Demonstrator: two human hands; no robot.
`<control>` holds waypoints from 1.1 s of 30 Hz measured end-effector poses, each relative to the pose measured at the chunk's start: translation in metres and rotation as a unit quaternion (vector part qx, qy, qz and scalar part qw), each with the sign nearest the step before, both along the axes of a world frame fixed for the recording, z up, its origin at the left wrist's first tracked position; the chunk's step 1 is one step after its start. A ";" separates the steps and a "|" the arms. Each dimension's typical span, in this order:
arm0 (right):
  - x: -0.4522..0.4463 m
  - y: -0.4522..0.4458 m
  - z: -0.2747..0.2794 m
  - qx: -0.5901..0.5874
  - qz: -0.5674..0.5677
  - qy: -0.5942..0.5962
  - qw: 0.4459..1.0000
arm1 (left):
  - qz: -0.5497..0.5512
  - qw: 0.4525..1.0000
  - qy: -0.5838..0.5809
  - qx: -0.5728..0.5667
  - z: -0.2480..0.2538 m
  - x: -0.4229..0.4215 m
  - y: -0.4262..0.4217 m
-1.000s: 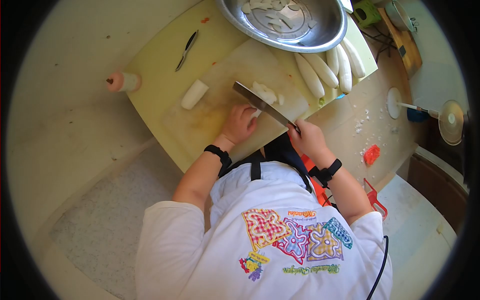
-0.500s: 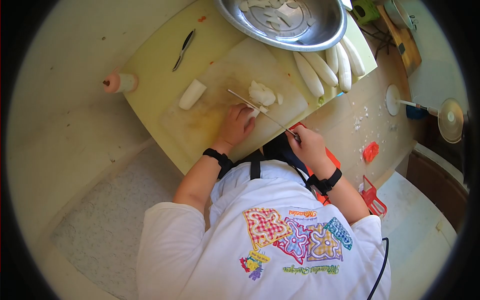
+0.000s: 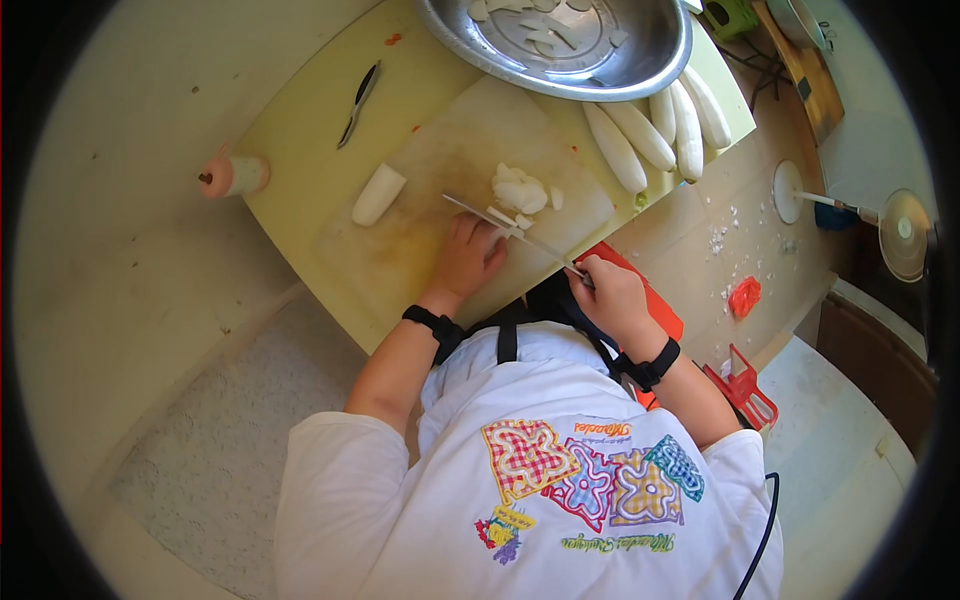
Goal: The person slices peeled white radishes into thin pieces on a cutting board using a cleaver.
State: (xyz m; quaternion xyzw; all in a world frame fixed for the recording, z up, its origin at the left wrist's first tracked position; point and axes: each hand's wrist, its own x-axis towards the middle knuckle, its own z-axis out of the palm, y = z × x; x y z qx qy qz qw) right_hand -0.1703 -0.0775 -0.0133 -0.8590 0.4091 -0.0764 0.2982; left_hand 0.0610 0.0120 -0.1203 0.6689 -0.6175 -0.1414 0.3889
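Observation:
My right hand (image 3: 608, 292) is wrapped round the handle of a large knife (image 3: 522, 236), seen nearly edge-on over the cutting board (image 3: 500, 110). My left hand (image 3: 468, 257) is beside the blade, its fingers bent round a small white vegetable piece (image 3: 495, 236) that they mostly hide. White slices (image 3: 520, 190) lie in a pile just beyond the blade. A thick peeled chunk (image 3: 379, 195) lies on the board to the left of the hands.
Behind the board is a metal basin (image 3: 560, 50) with white slices in it. Several peeled white vegetables (image 3: 616, 148) lie beside it. A peeler (image 3: 359, 104) and a pink-capped bottle (image 3: 234, 175) are at the left. A red stool (image 3: 742, 388) is at the lower right.
The knife blade has turned from showing its broad side to nearly edge-on and moved slightly left with both hands. More slices lie beside the blade.

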 end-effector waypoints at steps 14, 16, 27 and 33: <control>-0.001 -0.006 -0.001 -0.005 0.047 0.003 0.999 | 0.042 0.998 -0.014 0.040 0.000 -0.009 -0.001; -0.002 -0.005 0.000 0.001 0.055 0.006 0.998 | 0.043 0.998 -0.016 0.031 0.002 -0.009 -0.003; -0.009 -0.014 0.003 0.067 0.073 0.049 0.994 | 0.056 0.997 -0.026 0.043 -0.005 -0.010 0.000; -0.005 -0.011 0.008 0.056 0.062 0.043 0.996 | 0.074 0.997 -0.025 0.021 -0.006 -0.014 -0.001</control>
